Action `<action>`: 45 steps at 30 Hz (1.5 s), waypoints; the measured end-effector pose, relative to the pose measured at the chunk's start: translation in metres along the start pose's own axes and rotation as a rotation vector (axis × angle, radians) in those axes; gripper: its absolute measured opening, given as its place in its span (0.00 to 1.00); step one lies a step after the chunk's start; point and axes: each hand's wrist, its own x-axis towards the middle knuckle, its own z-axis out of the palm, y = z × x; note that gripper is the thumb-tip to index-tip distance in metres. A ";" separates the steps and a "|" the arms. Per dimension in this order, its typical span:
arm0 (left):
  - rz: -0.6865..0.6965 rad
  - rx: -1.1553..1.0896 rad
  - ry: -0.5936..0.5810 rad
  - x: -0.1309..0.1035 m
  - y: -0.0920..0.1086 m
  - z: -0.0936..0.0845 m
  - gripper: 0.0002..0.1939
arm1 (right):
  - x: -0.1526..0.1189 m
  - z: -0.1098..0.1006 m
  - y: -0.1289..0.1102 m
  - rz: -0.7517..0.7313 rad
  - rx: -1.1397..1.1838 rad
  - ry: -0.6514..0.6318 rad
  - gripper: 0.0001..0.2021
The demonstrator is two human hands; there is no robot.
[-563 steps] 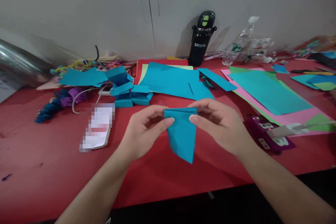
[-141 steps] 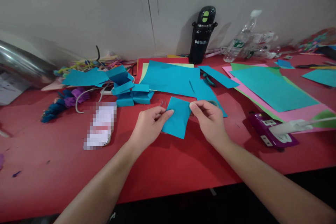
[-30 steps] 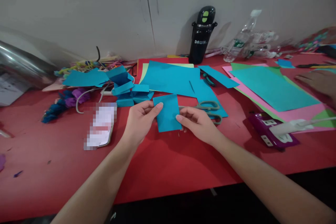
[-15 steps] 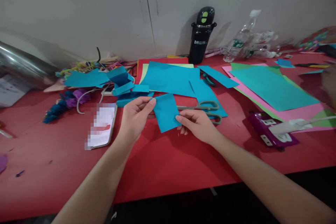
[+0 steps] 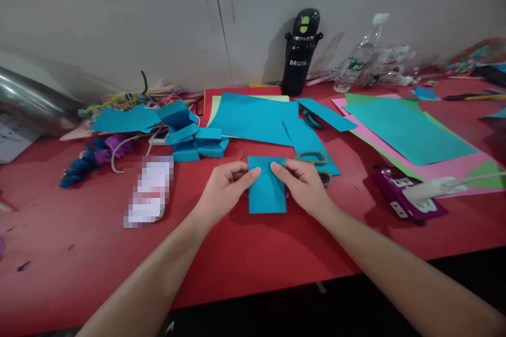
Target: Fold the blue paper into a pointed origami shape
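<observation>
A small blue paper rectangle (image 5: 266, 195) sits between a person's two bare hands, at the centre of an imagined clock. The left hand (image 5: 223, 189), at nine o'clock, pinches one long edge; the right hand (image 5: 306, 184), at three, pinches the other. Both thumbs press on the paper's upper part, with the fingers curled behind.

The rectangle is upright and plain, matt and smooth, with straight sides and square lower corners. It may be folded double, but its layers are hard to make out.

Just beyond the right hand, between two and three o'clock, lie the grey-green looped handles of scissors (image 5: 326, 158). At ten o'clock stand creased, box-like blue paper folds (image 5: 197, 137); at twelve lies a large flat blue sheet (image 5: 253, 116). A phone (image 5: 150, 192) with a blurred screen lies at nine, and a glossy purple plastic power block (image 5: 411, 197) at three. Everything rests on a smooth red tabletop (image 5: 237, 263).
</observation>
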 end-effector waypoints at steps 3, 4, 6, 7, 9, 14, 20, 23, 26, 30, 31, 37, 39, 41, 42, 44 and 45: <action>0.040 0.154 0.077 0.000 -0.003 0.002 0.19 | 0.001 0.001 0.000 -0.031 -0.011 0.044 0.25; 0.066 0.209 0.118 0.000 -0.003 0.003 0.20 | 0.001 0.001 -0.001 -0.041 -0.023 0.052 0.25; 0.110 0.278 0.155 0.000 -0.005 0.004 0.21 | 0.002 0.001 -0.001 -0.060 -0.053 0.083 0.24; 0.119 0.276 0.141 0.000 -0.006 0.005 0.19 | 0.002 0.000 -0.001 -0.072 -0.070 0.117 0.24; 0.104 0.216 0.061 0.000 -0.008 0.008 0.15 | 0.002 -0.003 -0.001 -0.093 -0.102 0.216 0.25; 0.074 0.240 0.010 0.001 -0.010 0.008 0.13 | 0.000 -0.006 -0.004 -0.095 -0.110 0.301 0.24; 0.115 0.353 0.088 -0.004 -0.006 0.004 0.13 | -0.004 -0.003 -0.009 -0.063 -0.168 0.270 0.24; 0.180 0.332 0.033 -0.008 -0.001 0.007 0.22 | -0.006 -0.002 -0.009 -0.061 -0.181 0.255 0.21; 0.140 0.283 -0.056 -0.010 0.003 0.011 0.34 | -0.008 0.000 -0.008 -0.088 -0.111 0.160 0.14; 0.064 0.150 -0.189 -0.012 0.006 0.015 0.37 | -0.008 0.002 -0.004 -0.082 0.041 0.004 0.27; 0.054 0.111 -0.214 -0.013 0.007 0.016 0.37 | -0.008 0.002 -0.002 -0.076 0.060 -0.010 0.31; -0.046 -0.065 -0.264 -0.014 0.013 0.007 0.34 | -0.004 -0.001 0.005 -0.044 0.142 -0.014 0.40; -0.101 -0.122 -0.242 -0.013 0.012 0.000 0.30 | -0.003 -0.002 0.004 -0.047 0.075 0.038 0.36; -0.138 -0.236 -0.194 -0.011 0.008 -0.007 0.26 | -0.003 -0.002 0.003 -0.063 -0.013 0.145 0.29; -0.157 -0.314 -0.158 -0.009 0.005 -0.010 0.25 | -0.003 -0.002 0.003 -0.072 -0.052 0.198 0.27; -0.214 -0.397 -0.055 -0.006 0.001 -0.014 0.21 | -0.003 -0.002 0.003 -0.101 -0.107 0.271 0.24; -0.237 -0.416 -0.005 -0.005 0.000 -0.015 0.19 | -0.004 -0.002 0.003 -0.120 -0.137 0.283 0.24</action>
